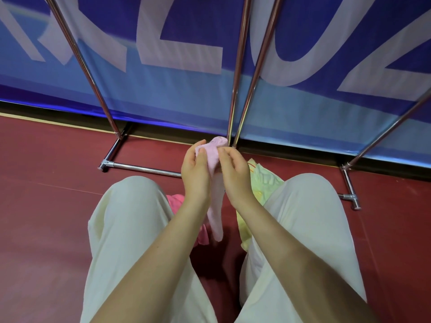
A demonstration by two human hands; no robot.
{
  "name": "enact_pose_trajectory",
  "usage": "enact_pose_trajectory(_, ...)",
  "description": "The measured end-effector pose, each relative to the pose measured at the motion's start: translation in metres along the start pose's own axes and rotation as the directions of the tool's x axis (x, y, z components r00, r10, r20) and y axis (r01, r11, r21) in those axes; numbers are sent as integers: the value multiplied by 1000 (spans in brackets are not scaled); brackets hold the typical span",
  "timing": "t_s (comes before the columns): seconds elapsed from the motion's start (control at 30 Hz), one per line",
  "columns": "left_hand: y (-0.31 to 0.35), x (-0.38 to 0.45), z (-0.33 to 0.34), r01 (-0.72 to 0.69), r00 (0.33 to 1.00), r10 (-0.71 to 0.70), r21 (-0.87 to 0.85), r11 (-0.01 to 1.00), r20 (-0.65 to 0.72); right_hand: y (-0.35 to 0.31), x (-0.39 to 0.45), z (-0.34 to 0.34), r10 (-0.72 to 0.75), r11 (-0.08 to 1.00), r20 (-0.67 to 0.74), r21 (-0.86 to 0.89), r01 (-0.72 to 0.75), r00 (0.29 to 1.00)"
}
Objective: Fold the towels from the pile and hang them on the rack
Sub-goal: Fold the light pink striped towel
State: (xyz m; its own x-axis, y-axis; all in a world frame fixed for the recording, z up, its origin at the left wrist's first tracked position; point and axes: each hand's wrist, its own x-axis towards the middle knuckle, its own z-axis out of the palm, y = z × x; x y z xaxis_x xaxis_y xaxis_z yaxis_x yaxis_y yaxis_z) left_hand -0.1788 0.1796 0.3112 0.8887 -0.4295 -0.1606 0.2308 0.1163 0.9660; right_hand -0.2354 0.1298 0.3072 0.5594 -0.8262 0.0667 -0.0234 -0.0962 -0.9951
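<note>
Both my hands hold a small pale pink towel (215, 213) up in front of me, above the floor between my knees. My left hand (194, 169) pinches its top edge on the left, and my right hand (233, 170) pinches it on the right. The cloth hangs down in a narrow strip between my wrists. On the floor below lie a bright pink towel (177, 201) and a yellow-green patterned towel (263, 178), both partly hidden by my arms and legs. The chrome rack (238, 66) stands just beyond my hands, its poles rising out of view.
The rack's base bars (142, 168) lie on the dark red floor (46, 183), with a foot at the right (349, 197). A blue banner with large white letters (182, 54) hangs right behind the rack. My knees in cream trousers (130, 217) flank the pile.
</note>
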Motion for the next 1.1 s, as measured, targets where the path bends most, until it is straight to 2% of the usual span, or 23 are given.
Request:
enact_pose_trajectory(0.07,0,3,-3,46,999,-46,-51,998,4,-2,-2,-2,-75,997,87,-28,78,993)
enact_pose_trajectory(0.17,3,4,-7,82,997,-81,-114,990,11,3,1,-9,-305,899,116,-292,326,945)
enact_pose_trajectory(0.2,5,3,-8,84,996,-82,-125,989,22,5,3,-12,-363,856,97,-359,373,927)
enact_pose_trajectory(0.27,8,-1,-8,72,996,-68,-83,994,53,5,5,-17,-395,849,-3,-383,364,919)
enact_pose_trajectory(0.3,9,-2,-8,58,995,-54,-55,997,81,5,5,-19,-382,872,-53,-351,341,923)
enact_pose_trajectory(0.37,11,-6,-9,36,990,-32,-22,999,138,2,3,-24,-258,944,-100,-239,228,961)
enact_pose_trajectory(0.43,12,-8,-12,14,985,-14,6,1000,175,0,2,-27,-98,982,-68,-169,86,993)
enact_pose_trajectory(0.47,13,-8,-14,0,981,-5,28,1000,192,1,1,-29,-65,980,-54,-191,54,996)
enact_pose_trajectory(0.6,12,-11,-19,-35,967,3,118,992,257,6,-3,-32,-79,964,-50,-259,64,996)
enact_pose_trajectory(0.7,12,-18,-18,-46,957,-8,178,983,291,9,-4,-33,-78,974,-56,-217,64,995)
enact_pose_trajectory(0.8,7,-23,-18,-162,934,58,275,948,353,7,-3,-35,-25,989,-60,-145,16,998)
enact_pose_trajectory(1.0,14,-19,-22,-139,955,85,177,974,283,-3,-4,-35,-3,1000,-14,-17,2,1000)
enact_pose_trajectory(1.1,25,-15,-30,-113,966,91,79,990,240,-6,-7,-33,-63,994,154,-76,75,986)
